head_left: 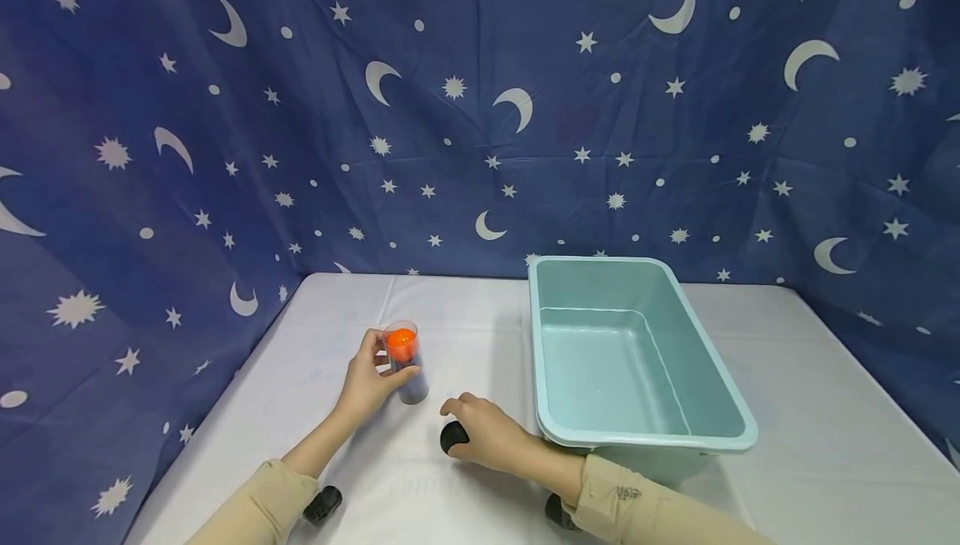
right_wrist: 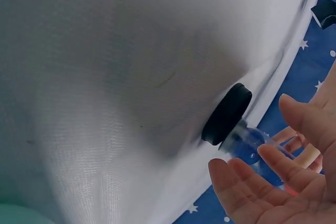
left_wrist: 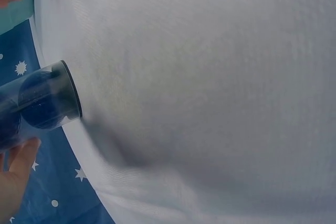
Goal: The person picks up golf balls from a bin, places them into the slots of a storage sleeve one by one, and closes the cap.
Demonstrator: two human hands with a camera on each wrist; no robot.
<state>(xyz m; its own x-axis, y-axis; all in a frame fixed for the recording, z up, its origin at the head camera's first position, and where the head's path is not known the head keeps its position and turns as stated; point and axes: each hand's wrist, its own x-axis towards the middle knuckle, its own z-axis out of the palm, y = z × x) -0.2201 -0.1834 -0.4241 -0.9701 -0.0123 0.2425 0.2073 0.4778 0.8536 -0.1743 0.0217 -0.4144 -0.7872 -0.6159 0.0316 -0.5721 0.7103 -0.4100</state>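
My left hand (head_left: 375,378) grips a clear cylindrical container (head_left: 413,387) upright over the white table, thumb on one side and fingers on the other. An orange ball (head_left: 402,343) sits at its top, and dark blue balls (left_wrist: 42,100) show lower inside it. To the right, my right hand (head_left: 491,435) reaches over a round black lid (head_left: 453,437). In the right wrist view, the relaxed fingers (right_wrist: 252,182) and thumb spread beside the lid (right_wrist: 227,114), with a gap showing between them.
A light blue-green plastic basin (head_left: 720,362) stands at the right, close to my right forearm. White cloth (head_left: 465,312) covers the table. A dark blue curtain (head_left: 450,112) with moons and stars hangs behind and at the sides. Small black devices (head_left: 322,505) sit at the wrists.
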